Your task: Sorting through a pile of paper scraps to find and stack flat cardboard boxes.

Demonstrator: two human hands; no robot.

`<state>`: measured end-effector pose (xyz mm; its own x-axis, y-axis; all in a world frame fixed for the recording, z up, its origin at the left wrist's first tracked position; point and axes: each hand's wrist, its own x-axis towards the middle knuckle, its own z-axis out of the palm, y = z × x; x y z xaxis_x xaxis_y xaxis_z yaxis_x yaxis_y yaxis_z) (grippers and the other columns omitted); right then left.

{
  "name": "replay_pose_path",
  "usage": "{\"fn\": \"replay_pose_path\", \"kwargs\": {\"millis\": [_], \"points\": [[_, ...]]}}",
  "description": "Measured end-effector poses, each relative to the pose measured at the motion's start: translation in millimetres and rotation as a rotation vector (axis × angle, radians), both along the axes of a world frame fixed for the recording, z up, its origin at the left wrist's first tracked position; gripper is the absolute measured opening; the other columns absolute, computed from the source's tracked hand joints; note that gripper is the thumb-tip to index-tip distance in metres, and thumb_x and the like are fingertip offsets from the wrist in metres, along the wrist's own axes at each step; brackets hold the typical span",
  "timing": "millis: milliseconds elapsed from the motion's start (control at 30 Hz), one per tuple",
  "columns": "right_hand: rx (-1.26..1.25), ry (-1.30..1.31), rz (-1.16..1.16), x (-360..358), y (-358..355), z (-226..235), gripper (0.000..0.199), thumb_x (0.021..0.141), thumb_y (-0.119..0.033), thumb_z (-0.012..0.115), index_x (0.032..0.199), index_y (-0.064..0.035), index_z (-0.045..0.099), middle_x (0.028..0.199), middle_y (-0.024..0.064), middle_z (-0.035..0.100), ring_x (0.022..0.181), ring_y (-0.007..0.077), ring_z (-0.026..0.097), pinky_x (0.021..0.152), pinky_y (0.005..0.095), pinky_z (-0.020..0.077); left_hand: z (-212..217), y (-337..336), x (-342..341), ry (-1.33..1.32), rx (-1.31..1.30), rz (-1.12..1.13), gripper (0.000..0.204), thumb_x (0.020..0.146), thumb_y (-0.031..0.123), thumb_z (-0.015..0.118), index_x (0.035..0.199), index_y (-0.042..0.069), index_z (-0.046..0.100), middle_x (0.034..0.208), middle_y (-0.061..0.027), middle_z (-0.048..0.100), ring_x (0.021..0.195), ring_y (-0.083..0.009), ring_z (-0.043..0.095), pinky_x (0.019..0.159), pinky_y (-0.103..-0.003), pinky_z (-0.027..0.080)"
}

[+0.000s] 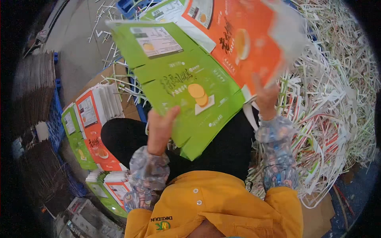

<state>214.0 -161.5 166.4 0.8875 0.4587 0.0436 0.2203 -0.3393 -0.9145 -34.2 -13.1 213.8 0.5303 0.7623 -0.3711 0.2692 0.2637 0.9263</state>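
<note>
Over my lap is a flat green printed box blank (198,79), tilted, with pictures of round yellow biscuits and a pale label panel. My left hand (160,129) grips its near left edge, thumb on top and fingers underneath. An orange box blank (242,39) with a whitish, motion-blurred far edge adjoins it on the right. My right hand (266,97) is closed at the near corner of the orange blank, where it meets the green one. A white paper strip (250,115) hangs below that corner. Whether the two blanks are joined is hard to tell.
Stacks of green and orange blanks (93,125) stand to my left, with more blanks (111,188) nearer. A large heap of paper offcut strips (325,103) covers the right side. Brown cardboard stacks (37,91) and a blue plastic pallet (56,123) are at far left.
</note>
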Motion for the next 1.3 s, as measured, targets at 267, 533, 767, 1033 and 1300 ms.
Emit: {"fn": "replay_pose_path", "kwargs": {"millis": [267, 533, 767, 1033, 1300], "points": [[0.542, 0.835, -0.239, 91.0, -62.0, -68.8, 0.032, 0.077, -0.013, 0.054, 0.102, 0.0051, 0.049, 0.093, 0.0119, 0.058, 0.083, 0.0203, 0.058, 0.074, 0.0314, 0.0475, 7.8, 73.9, -86.4, -0.127, -0.486, 0.181, 0.044, 0.069, 0.005, 0.056, 0.110, -0.006, 0.044, 0.100, -0.0153, 0.056, 0.085, -0.0240, 0.059, 0.074, -0.033, 0.049], [-0.401, 0.199, -0.176, 100.1, -97.1, -129.0, 0.040, 0.073, -0.016, 0.057, 0.107, 0.0032, 0.048, 0.098, 0.0201, 0.056, 0.090, 0.0300, 0.055, 0.077, 0.0363, 0.0438, -16.1, 88.5, -108.3, -0.019, -0.573, 0.042, 0.042, 0.071, 0.002, 0.058, 0.110, -0.005, 0.044, 0.100, -0.0132, 0.056, 0.088, -0.0219, 0.057, 0.075, -0.031, 0.048], [-0.547, -0.610, 0.400, 40.0, 41.4, -40.8, 0.051, 0.068, -0.026, 0.061, 0.113, -0.0068, 0.046, 0.109, 0.0149, 0.049, 0.103, 0.0314, 0.044, 0.083, 0.0399, 0.0382, -3.5, 81.3, -83.9, -0.070, -0.552, 0.069, 0.042, 0.071, 0.002, 0.056, 0.110, -0.005, 0.043, 0.101, -0.0129, 0.056, 0.087, -0.0219, 0.057, 0.076, -0.031, 0.048], [-0.828, -0.594, 0.651, 10.2, 152.1, -143.5, 0.079, 0.067, -0.036, 0.063, 0.132, -0.0267, 0.019, 0.139, 0.0050, 0.014, 0.124, 0.0370, 0.017, 0.086, 0.0708, 0.0147, 38.6, 82.0, -68.2, 0.020, -0.443, 0.130, 0.041, 0.070, 0.003, 0.056, 0.109, -0.004, 0.045, 0.099, -0.0119, 0.056, 0.085, -0.0202, 0.057, 0.074, -0.030, 0.047], [-0.972, -0.501, 0.606, 12.0, 158.6, -150.7, 0.083, 0.063, -0.051, 0.062, 0.131, -0.0351, 0.017, 0.141, -0.0031, 0.004, 0.127, 0.0363, 0.007, 0.085, 0.0718, 0.0154, 157.6, 114.3, -140.8, 0.407, -0.114, 0.197, 0.053, 0.058, 0.002, 0.056, 0.109, -0.006, 0.043, 0.096, -0.0175, 0.056, 0.081, -0.0255, 0.058, 0.069, -0.034, 0.049]]}}
